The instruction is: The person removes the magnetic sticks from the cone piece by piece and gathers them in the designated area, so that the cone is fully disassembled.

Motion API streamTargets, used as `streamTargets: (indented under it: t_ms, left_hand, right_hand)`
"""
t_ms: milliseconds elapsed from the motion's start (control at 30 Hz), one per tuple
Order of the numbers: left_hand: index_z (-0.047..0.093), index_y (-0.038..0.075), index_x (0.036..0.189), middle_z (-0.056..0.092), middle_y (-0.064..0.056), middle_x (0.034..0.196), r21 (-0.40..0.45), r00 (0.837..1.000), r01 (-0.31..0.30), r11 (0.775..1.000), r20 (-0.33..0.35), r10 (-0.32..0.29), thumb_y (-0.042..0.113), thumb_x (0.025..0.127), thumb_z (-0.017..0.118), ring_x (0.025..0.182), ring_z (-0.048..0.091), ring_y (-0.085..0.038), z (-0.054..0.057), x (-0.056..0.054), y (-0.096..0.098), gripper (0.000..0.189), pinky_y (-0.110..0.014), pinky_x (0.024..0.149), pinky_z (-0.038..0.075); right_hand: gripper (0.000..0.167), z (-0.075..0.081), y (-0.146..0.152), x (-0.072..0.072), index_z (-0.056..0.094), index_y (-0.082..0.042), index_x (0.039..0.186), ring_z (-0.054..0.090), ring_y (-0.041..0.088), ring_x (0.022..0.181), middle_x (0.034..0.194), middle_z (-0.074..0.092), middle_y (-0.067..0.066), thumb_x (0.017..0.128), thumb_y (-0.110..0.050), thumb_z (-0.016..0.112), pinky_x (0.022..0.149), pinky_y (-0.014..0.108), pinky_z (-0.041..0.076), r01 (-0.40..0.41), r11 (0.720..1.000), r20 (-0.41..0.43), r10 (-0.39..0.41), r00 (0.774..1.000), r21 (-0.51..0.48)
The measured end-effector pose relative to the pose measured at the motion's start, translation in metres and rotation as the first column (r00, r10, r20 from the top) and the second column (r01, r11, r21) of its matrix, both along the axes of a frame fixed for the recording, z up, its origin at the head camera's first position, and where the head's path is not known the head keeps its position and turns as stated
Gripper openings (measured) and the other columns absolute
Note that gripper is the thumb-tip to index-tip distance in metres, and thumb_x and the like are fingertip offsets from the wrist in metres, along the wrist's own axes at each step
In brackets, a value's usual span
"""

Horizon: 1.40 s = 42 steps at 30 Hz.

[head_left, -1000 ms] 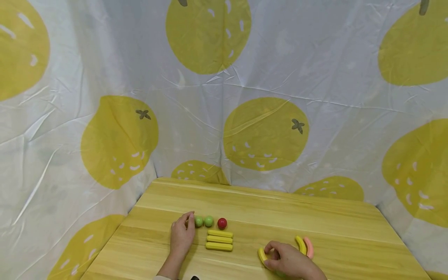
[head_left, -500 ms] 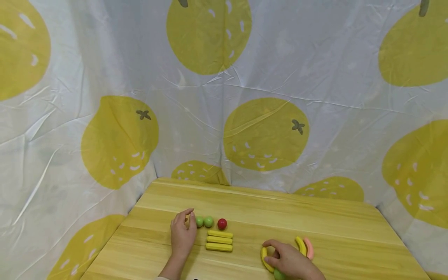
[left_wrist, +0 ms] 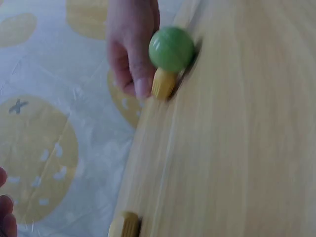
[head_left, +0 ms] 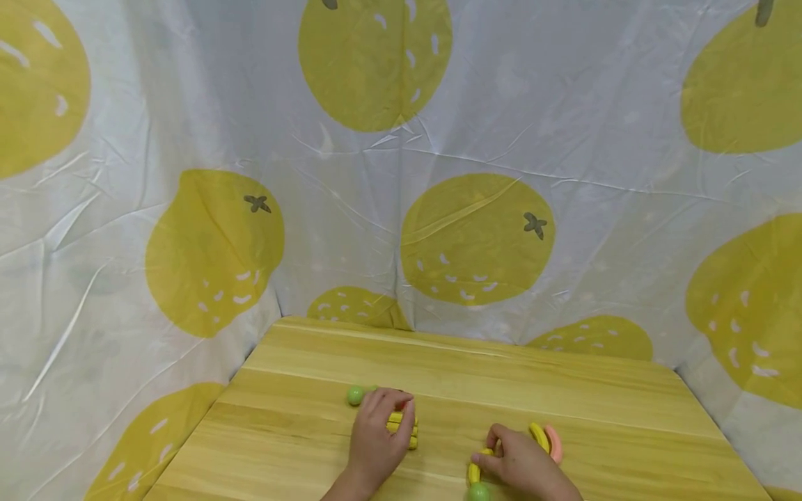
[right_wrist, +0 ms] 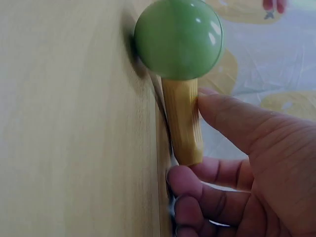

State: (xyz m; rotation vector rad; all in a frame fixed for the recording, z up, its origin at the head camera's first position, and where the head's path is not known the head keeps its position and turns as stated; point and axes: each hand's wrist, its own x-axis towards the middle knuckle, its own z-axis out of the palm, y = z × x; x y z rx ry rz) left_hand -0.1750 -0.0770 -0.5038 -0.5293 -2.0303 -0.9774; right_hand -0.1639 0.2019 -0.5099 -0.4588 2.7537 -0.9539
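My left hand (head_left: 379, 438) is over the row of yellow sticks (head_left: 413, 443). Its thumb and index fingertips come close together where the red ball lies, and they hide nearly all of it; I cannot tell whether they grip it. In the left wrist view only a few fingertips (left_wrist: 7, 217) show at the left edge. My right hand (head_left: 523, 463) holds a yellow banana-shaped piece (right_wrist: 182, 118) near the table, thumb along its side and index finger at its end. A green ball (right_wrist: 178, 39) sits at the piece's other end.
Beyond my right hand, a second yellow curved piece (head_left: 539, 438) and a pink one (head_left: 554, 445) lie side by side. A green ball (head_left: 355, 396) is left of my left hand; another is mostly hidden. Patterned cloth (head_left: 351, 236) hangs behind the wooden table (head_left: 282, 452).
My left hand has moved right from the green balls to the red ball and sticks. The right hand has turned the yellow curved piece, bringing its lower end against the green ball.
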Motion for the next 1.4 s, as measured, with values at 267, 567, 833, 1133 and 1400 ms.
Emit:
streamTargets:
  t_ms: [267,567,833,1133,1400]
  left_hand:
    - [0.071,0.016,0.105,0.067,0.007,0.096,-0.115,0.933,0.329,0.937,0.196,-0.303,0.026,0.096,0.073,0.076,0.053,0.004,-0.010,0.029,0.033,0.013,-0.009,0.066,0.046]
    - [0.073,0.021,0.115,0.066,0.015,0.103,-0.139,0.640,0.460,0.877,0.737,-0.219,0.050,0.094,0.070,0.084,0.055,0.008,-0.021,0.036,0.046,0.036,-0.021,0.076,0.052]
    - [0.072,0.023,0.112,0.060,0.019,0.098,-0.065,0.600,0.441,0.895,0.763,-0.240,0.039,0.089,0.078,0.082,0.050,0.008,-0.027,0.034,0.045,0.029,-0.020,0.076,0.049]
    - [0.070,0.020,0.113,0.057,0.018,0.096,0.050,0.579,0.422,0.905,0.753,-0.311,0.026,0.087,0.082,0.070,0.046,0.005,-0.035,0.031,0.043,0.030,-0.017,0.063,0.043]
    - [0.070,0.019,0.112,0.058,0.017,0.096,0.083,0.563,0.418,0.905,0.758,-0.330,0.026,0.086,0.082,0.067,0.047,0.004,-0.032,0.031,0.042,0.030,-0.018,0.061,0.043]
  right_hand:
    - [0.043,0.002,0.001,0.001,0.053,-0.020,0.077,0.041,0.003,0.051,0.061,0.050,-0.011,0.093,-0.057,0.067,0.054,0.023,0.033,0.056,0.995,-0.062,-0.051,0.997,0.084]
    - [0.041,0.009,-0.001,0.006,0.053,-0.026,0.070,0.044,0.004,0.053,0.058,0.051,-0.016,0.089,-0.057,0.071,0.101,0.070,0.014,0.108,0.980,-0.123,-0.088,0.989,0.165]
    - [0.017,0.010,0.000,-0.002,0.071,-0.022,0.096,0.055,-0.001,0.077,0.089,0.065,-0.009,0.091,-0.037,0.077,0.072,0.026,0.046,-0.140,0.986,-0.042,0.137,0.990,-0.091]
    - [0.010,0.006,0.000,-0.002,0.073,-0.019,0.095,0.057,-0.004,0.077,0.088,0.068,-0.013,0.090,-0.027,0.079,0.067,0.021,0.048,-0.200,0.973,-0.019,0.199,0.980,-0.119]
    - [0.010,0.008,-0.001,0.000,0.070,-0.024,0.089,0.054,-0.004,0.070,0.080,0.063,-0.016,0.090,-0.030,0.078,0.063,0.021,0.043,-0.161,0.985,0.012,0.162,0.987,-0.055]
